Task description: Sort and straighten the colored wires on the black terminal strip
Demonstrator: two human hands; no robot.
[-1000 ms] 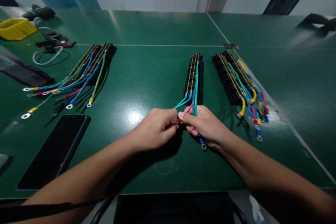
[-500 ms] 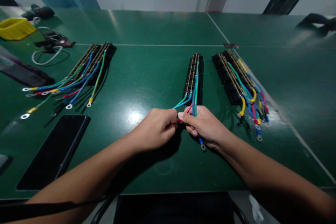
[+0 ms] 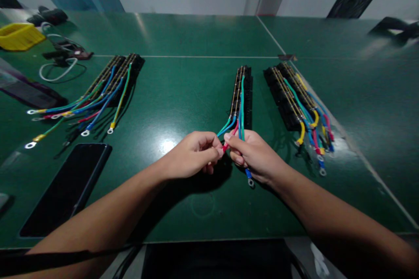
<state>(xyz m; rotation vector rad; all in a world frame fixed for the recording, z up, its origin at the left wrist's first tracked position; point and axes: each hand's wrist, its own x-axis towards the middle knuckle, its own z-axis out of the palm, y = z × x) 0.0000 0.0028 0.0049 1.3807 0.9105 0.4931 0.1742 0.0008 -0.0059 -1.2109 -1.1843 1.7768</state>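
Far off at ten o'clock from your hands sits a yellow tray (image 3: 19, 36), with a loose white cable (image 3: 57, 72) just nearer you. At eight o'clock a black phone (image 3: 65, 189) lies flat on the green table (image 3: 183, 35), its screen dark. Between them a pair of wired strips (image 3: 121, 74) lies slanted. Its coloured leads fan toward eight o'clock and end in ring lugs.

Your left hand (image 3: 193, 157) is curled, with thumb and forefinger pinched on the end of the red wire (image 3: 233, 133). That wire slants from your fingertips toward one o'clock, up to the near end of the terminal strip (image 3: 244, 96). The strip lies on the table at twelve o'clock, just beyond your hands. It is long, narrow and black, with two brass-coloured rows of contacts along its top. Its long axis runs almost straight from six to twelve o'clock. All its leads come off the near end, pointing back at you.

Your right hand (image 3: 255, 157) is closed around the wire bundle (image 3: 241, 117) of blue and green leads from that same strip. One blue lead pokes out below the palm at six o'clock, showing its ring lug (image 3: 250, 182). Your two hands nearly meet at the fingertips.

At two o'clock a second group of wired strips (image 3: 284, 91) lies angled from eleven to five. Its yellow, blue, red and green leads spill toward five o'clock.
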